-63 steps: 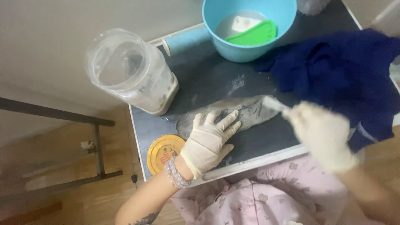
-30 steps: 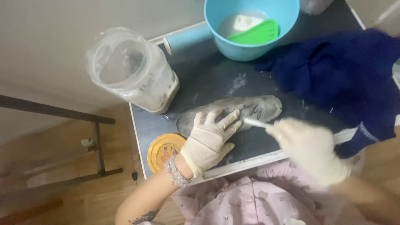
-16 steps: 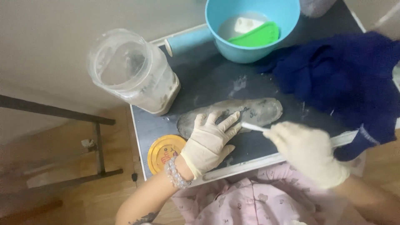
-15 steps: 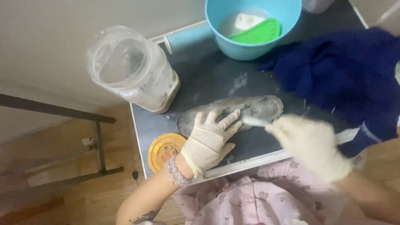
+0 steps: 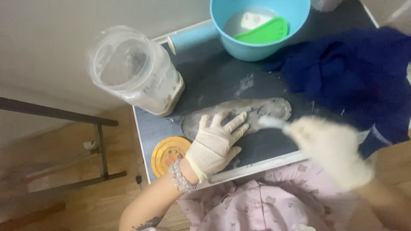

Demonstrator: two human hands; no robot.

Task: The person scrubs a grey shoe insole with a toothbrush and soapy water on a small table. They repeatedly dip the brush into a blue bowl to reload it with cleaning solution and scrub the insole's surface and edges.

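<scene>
Head cam looking straight down at a dark bench [image 5: 222, 81]. Left hand [image 5: 215, 143], in a pale glove, is spread flat with fingers open, pressing on the near end of a grey shoe insole [image 5: 257, 112] that lies lengthwise across the middle of the bench. Right hand [image 5: 332, 147], also gloved, is blurry but looks closed around a small white brush [image 5: 274, 122], whose tip sits on the insole's far half. Just left of the left wrist there's a yellow lid [image 5: 168, 155] lying flat by the bench edge. Behind the insole stands a big clear plastic jar [image 5: 135, 70], open and dusty inside. A blue bowl [image 5: 295, 25] holding a green scraper [image 5: 262, 32] is at the back, and a dark blue cloth [image 5: 355, 77] is bunched up on the right.
</scene>
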